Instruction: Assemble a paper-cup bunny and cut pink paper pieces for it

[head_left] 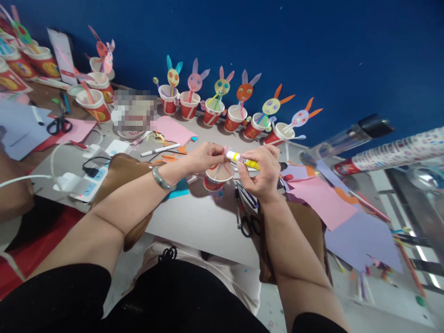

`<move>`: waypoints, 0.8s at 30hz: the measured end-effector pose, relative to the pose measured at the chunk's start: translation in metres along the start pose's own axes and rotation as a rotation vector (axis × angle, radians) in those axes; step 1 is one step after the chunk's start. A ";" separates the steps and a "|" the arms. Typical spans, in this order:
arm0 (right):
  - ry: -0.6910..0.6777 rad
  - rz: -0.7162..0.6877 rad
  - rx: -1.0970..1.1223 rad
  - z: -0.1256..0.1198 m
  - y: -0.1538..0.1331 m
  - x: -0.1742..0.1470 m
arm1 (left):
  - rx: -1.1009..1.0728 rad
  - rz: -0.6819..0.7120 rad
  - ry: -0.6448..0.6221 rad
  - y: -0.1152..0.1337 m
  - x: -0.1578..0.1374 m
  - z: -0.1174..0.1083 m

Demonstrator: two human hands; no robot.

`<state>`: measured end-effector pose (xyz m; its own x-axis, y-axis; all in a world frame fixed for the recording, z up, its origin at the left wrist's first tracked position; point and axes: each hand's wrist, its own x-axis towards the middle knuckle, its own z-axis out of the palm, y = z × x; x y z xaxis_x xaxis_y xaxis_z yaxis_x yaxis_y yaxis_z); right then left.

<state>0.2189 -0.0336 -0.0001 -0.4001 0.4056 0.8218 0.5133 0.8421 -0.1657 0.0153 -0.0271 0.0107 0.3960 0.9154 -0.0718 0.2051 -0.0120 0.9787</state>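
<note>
Currently | yellow tube [249, 162] gripped by right hand [263, 170], 2 o'clock from paper cup [213, 183] | pink piece [226, 149] pinched by left hand [207, 155] | scissors [250, 225] laid at 5 o'clock

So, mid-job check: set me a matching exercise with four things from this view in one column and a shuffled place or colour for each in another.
Things
1. Tube
2. Bangle
3. Cup between the forearms
4. Wall

Places or colours
A. Dark blue
B. Red and white
C. In the right hand
D. Around the left wrist

Pairs: 1-C, 2-D, 3-B, 4-A
</note>
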 end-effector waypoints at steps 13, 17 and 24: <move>-0.008 -0.024 0.002 0.000 -0.001 -0.001 | -0.015 0.019 -0.016 0.001 -0.001 0.001; -0.027 -0.020 -0.121 0.003 0.002 -0.003 | -0.017 0.041 -0.047 -0.001 0.000 0.002; 0.062 -0.020 -0.021 0.000 -0.001 0.001 | 0.035 0.089 -0.046 -0.005 0.001 0.001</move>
<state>0.2179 -0.0340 0.0010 -0.3630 0.3656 0.8571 0.5220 0.8417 -0.1379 0.0159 -0.0267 0.0053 0.4546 0.8907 0.0053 0.1985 -0.1070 0.9742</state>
